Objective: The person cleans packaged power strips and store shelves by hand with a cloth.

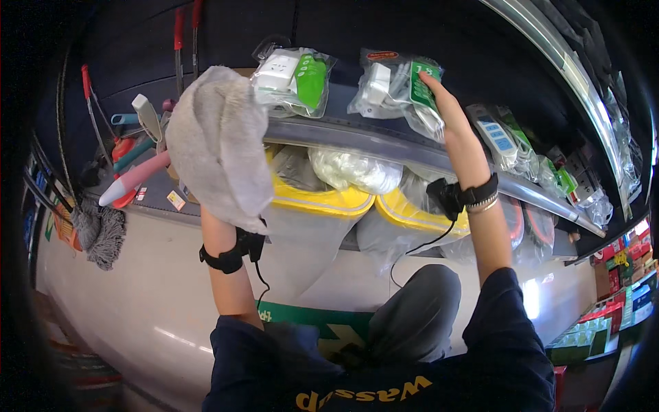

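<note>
A light grey cloth (219, 139) hangs over my left hand and hides its fingers; only the wrist and forearm show below it. On the dark shelf (340, 98), my right hand (445, 105) touches the right edge of a clear plastic bag with a white power strip and cable (394, 87), its green card marked 18. To the left lies another bagged white power strip (283, 77) with a green card, close to the cloth. My right thumb and fingers are partly hidden by the angle and the bag.
Yellow-rimmed bins (319, 203) wrapped in clear plastic stand under the metal shelf edge (360, 141). More packaged power strips (497, 136) lie to the right. Brushes, a red plunger (123, 149) and a grey mop head (105, 237) are at the left.
</note>
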`<state>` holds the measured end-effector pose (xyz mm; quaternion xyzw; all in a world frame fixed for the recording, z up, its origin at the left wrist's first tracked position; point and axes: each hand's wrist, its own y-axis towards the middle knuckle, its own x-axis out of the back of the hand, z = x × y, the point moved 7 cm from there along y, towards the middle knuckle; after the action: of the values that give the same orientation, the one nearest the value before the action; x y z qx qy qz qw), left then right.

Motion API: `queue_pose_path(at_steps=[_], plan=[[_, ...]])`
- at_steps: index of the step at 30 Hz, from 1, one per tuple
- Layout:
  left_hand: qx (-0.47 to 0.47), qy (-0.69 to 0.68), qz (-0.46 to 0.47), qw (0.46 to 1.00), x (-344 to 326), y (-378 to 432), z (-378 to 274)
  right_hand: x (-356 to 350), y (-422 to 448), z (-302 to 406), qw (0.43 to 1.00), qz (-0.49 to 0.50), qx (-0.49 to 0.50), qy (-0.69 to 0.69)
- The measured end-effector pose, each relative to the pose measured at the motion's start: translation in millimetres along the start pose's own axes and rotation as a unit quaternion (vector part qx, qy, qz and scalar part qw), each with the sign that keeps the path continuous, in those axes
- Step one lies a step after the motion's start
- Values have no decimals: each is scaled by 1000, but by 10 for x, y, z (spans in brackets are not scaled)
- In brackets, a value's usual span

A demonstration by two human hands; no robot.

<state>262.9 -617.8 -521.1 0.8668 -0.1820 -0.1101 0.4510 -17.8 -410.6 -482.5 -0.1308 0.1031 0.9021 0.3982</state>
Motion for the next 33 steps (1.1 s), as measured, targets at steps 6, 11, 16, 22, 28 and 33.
queue_pose_path(at_steps=[6, 11, 16, 22, 28, 33], plan=[[19, -125, 28, 992, -314, 81, 18, -174, 376, -78, 994, 83, -70, 14], [158, -385, -1, 909, -493, 57, 349, -399, 523, -125, 990, 83, -115, -25], [116, -187, 43, 975, -606, 103, 185, -231, 707, -262, 974, 135, -174, -49], [93, -143, 6, 985, -486, 74, 371, -188, 515, -490, 939, 145, -292, -109], [115, -83, 35, 989, -462, 83, 483, -130, 458, -458, 924, 127, -299, -200], [101, -44, 77, 991, -514, 114, 445, -184, 576, -513, 925, 104, -295, -215]])
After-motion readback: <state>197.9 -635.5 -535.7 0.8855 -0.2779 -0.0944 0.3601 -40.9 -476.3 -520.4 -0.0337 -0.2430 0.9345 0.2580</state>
